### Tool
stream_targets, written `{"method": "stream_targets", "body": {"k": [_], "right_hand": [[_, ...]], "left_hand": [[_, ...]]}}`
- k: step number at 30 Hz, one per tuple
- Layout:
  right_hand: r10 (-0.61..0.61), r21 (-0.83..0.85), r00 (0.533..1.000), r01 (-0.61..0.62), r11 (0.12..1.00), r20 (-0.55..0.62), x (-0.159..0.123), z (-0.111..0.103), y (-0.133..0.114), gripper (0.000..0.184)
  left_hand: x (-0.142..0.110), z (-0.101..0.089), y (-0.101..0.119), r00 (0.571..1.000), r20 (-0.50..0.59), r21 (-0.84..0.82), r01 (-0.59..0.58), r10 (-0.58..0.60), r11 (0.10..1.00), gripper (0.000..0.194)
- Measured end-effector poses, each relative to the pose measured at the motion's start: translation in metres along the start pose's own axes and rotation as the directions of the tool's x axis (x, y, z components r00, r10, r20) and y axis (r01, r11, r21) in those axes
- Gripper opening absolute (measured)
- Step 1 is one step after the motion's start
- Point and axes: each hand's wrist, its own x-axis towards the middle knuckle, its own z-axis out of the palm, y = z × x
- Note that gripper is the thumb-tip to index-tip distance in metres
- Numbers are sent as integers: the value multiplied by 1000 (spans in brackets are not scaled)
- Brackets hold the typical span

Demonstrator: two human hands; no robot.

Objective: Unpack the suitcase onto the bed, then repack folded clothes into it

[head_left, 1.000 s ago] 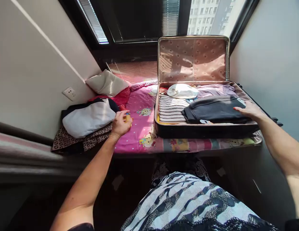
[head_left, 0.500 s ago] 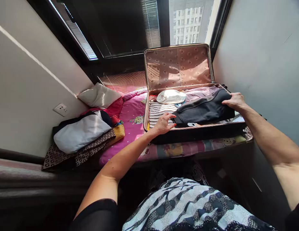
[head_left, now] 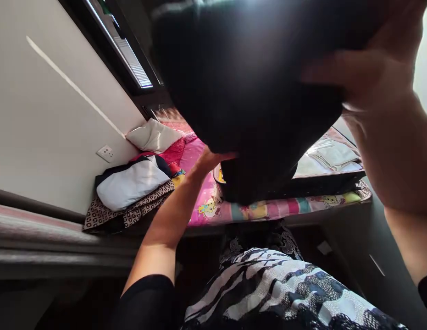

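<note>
L hand (head_left: 211,158) & R hand (head_left: 374,75) grip 1 blk garment (head_left: 251,87), fingertips partly hidden. 1 suitcase (head_left: 326,184) behind; S-like marks repeat on patterned cloth (head_left: 95,214).

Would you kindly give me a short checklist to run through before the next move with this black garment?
1. Right hand gripping the black garment: ok, though blurred.
2. Left hand firmly closed on the garment's lower part: cannot tell; its fingers are hidden.
3. Clear view into the suitcase: not ok; the raised garment blocks most of it.
4. Folded pale cloths inside the suitcase: ok, visible at its right end.
5. White bundle apart from the suitcase: ok.
</note>
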Motion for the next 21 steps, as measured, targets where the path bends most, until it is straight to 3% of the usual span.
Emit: {"method": "stream_targets", "body": {"k": [1,3,5,9,12,14,17,19,21], "right_hand": [[37,67,999,-37,997,0,8,10,-2,44],[171,166,984,-177,970,48,19,32,4,30],[309,180,942,-330,927,135,20,52,21,24],[590,129,768,-630,766,249,-8,70,71,27],[714,150,657,-752,641,244,-46,59,101,31],[783,157,584,-812,563,212,-75,42,114,31],[881,157,456,-886,436,127,-116,10,123,32],[928,158,368,-921,356,59,-141,-12,124,31],[956,164,292,-943,290,-11,-160,-30,125,28]], "left_hand": [[-24,-19,7,1000,-9,-27,28,-28,999,99],[-73,-57,19,966,-144,-168,189,-214,967,82],[-115,-95,28,867,-318,-243,315,-382,917,63],[-164,-162,25,657,-554,-312,405,-511,859,51],[-182,-198,3,557,-553,-350,521,-620,779,54],[-192,-211,-16,527,-472,-368,611,-707,700,60],[-201,-212,-44,499,-357,-401,681,-789,613,68],[-200,-207,-56,520,-340,-408,668,-783,622,69],[-190,-203,-63,582,-341,-402,619,-738,674,70]]}}
